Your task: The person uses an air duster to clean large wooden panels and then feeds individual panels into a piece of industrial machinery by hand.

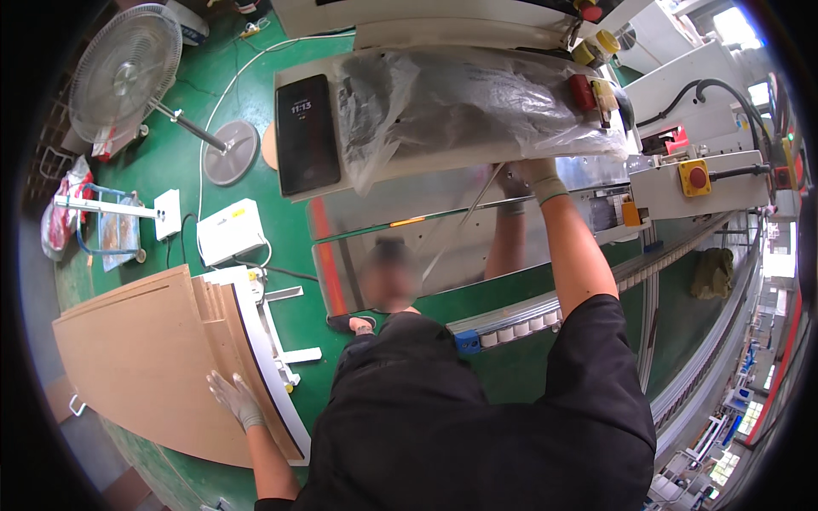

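Observation:
My left hand (236,399), in a pale glove, lies with fingers spread on the top of a stack of brown boards (128,349). My right hand (540,179), also gloved, reaches forward to the machine under the film-covered shelf (477,94). Its fingers are mostly hidden by the shelf edge, so what they touch or hold does not show. Below it lies a shiny metal surface (460,247) that mirrors my arm. Left of this hand, a thin light rod (481,194) slants down from under the shelf.
A dark phone (308,134) rests on the shelf's left end. A standing fan (128,72), a white box (232,232) and cables are on the green floor at left. A red stop button (697,177) sits at right, above a metal rail (596,289).

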Action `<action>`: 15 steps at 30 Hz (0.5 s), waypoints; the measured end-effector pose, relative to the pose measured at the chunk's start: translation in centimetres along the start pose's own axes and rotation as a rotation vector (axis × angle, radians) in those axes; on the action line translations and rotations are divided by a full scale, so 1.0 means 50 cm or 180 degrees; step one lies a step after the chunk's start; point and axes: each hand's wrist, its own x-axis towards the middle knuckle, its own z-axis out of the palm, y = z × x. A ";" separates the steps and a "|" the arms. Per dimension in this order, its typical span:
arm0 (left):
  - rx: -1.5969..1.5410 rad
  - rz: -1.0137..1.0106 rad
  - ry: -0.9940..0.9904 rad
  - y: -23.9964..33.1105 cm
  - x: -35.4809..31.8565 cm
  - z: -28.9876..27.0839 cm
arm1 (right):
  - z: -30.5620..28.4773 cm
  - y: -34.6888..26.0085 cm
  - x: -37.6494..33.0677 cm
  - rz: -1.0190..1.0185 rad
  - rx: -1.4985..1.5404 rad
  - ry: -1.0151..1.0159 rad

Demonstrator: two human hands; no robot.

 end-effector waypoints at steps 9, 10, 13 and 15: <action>-0.0023 0.0105 -0.0561 0.007 -0.031 -0.037 | 0.120 0.247 0.013 0.0031 -0.0646 0.0399; -0.0045 0.0090 -0.0597 0.004 -0.031 -0.042 | 0.126 0.246 0.020 0.0036 -0.0638 0.0432; -0.0228 0.0026 -0.0713 0.002 -0.032 -0.045 | 0.132 0.248 0.031 0.0106 -0.0647 0.0399; -0.0323 -0.0003 -0.0737 -0.007 -0.031 -0.050 | 0.137 0.240 0.027 0.0188 -0.0670 0.0373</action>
